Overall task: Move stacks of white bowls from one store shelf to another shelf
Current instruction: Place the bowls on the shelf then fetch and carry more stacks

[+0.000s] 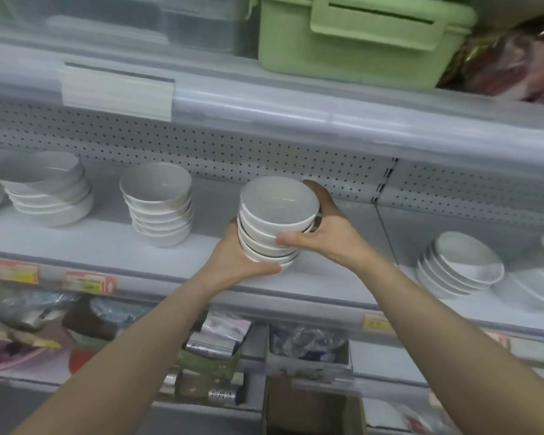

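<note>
**Hands.** Left hand [244,257] cups the lower left side and foot of the stack of white bowls [275,211], with its thumb laid along the bottom bowl. Right hand [330,229] grips the right side, thumb across the front rims and fingers [316,188] curled round the back. Both are clamped on the one stack, facing each other across it.

**Location.** The stack is at the middle shelf [107,243], between a second stack [159,204] to its left and a leaning stack [459,266] well apart to the right.

**Handling (judged).**
- Glazed ceramic: stiff, brittle, and heavy for its bulk when nested.
- The glaze is probably slippery, and loosely nested bowls may slide or chip if knocked.
- Best hold is one palm under the foot to bear the weight, with the other hand steadying the side, much as it is held here.

**Obscured.**
- Foot of the stack: covered by the left hand, so I cannot tell whether it rests on the shelf or is lifted clear.
- Bowl count: uncertain, because the rims blur together.
- Right fingers: mostly hidden behind the stack.
- Price labels [88,282]: unreadable.
- Green bin [358,36] above: cut off by the frame top.
- Goods on the lower shelf: blurred and unidentified.
</note>
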Motion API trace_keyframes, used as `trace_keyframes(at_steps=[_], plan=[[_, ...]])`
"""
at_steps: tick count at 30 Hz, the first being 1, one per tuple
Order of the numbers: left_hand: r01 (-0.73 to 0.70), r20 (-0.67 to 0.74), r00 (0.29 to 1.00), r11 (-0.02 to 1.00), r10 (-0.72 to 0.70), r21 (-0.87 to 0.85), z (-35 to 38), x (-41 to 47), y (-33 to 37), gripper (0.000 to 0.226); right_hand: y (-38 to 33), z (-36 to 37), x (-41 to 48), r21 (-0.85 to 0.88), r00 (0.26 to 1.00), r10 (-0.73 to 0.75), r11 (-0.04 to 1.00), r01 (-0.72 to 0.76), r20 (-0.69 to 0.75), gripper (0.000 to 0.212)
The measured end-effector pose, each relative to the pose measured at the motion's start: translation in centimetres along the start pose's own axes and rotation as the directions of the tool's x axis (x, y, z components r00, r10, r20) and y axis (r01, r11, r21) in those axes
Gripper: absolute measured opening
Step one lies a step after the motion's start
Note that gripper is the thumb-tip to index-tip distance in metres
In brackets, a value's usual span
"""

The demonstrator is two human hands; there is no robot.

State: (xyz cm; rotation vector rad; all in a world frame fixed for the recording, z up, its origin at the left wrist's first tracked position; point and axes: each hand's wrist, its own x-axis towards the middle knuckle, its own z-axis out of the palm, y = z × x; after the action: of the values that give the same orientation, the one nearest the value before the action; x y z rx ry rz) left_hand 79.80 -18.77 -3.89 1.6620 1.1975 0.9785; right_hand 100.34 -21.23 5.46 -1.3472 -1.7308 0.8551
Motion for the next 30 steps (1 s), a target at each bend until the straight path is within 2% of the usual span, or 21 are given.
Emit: trace_keyframes(at_steps=[5,8,11,13,16,21,26,30], plan=[[-0.100,0.075,0.992,0.994,0.103,-0.042,0.4,-2.0,3.9,0.094,-2.7,-1.5,-3.8,0.014,0.998,0.002,1.000,-0.002,-0.060,0.092],[-0.151,0.153,0.975,0.986,0.161,-0.077,1.5,-3.5,5.5,0.096,-3.9,-2.5,-7.1,0.002,0.993,0.037,0.999,-0.037,-0.116,0.099],[-0.185,0.241,0.949,0.978,0.203,-0.095,3.3,-5.1,7.1,0.105,-4.4,-3.8,-10.9,-0.021,0.981,0.071,0.997,-0.076,-0.181,0.089],[-0.213,0.299,0.925,0.971,0.236,-0.108,5.1,-6.0,8.5,0.102,-4.5,-4.9,-13.5,-0.016,0.966,0.095,0.995,-0.102,-0.239,0.087],[-0.259,0.371,0.882,0.956,0.292,-0.135,8.4,-6.9,10.6,0.097,-4.9,-7.1,-17.4,-0.026,0.933,0.117,0.991,-0.133,-0.341,0.091],[-0.316,0.466,0.796,0.922,0.385,-0.222,15.0,-8.5,14.1,0.095,-5.1,-11.5,-24.2,-0.063,0.862,0.152,0.976,-0.208,-0.484,0.080],[-0.295,0.576,0.715,0.918,0.397,-0.266,23.5,-10.4,17.4,0.106,-4.0,-16.8,-31.6,-0.063,0.777,0.194,0.956,-0.288,-0.599,0.082],[-0.301,0.641,0.634,0.902,0.432,-0.309,30.9,-12.8,21.1,0.096,-2.6,-21.8,-37.7,-0.047,0.711,0.238,0.933,-0.356,-0.662,0.079]])
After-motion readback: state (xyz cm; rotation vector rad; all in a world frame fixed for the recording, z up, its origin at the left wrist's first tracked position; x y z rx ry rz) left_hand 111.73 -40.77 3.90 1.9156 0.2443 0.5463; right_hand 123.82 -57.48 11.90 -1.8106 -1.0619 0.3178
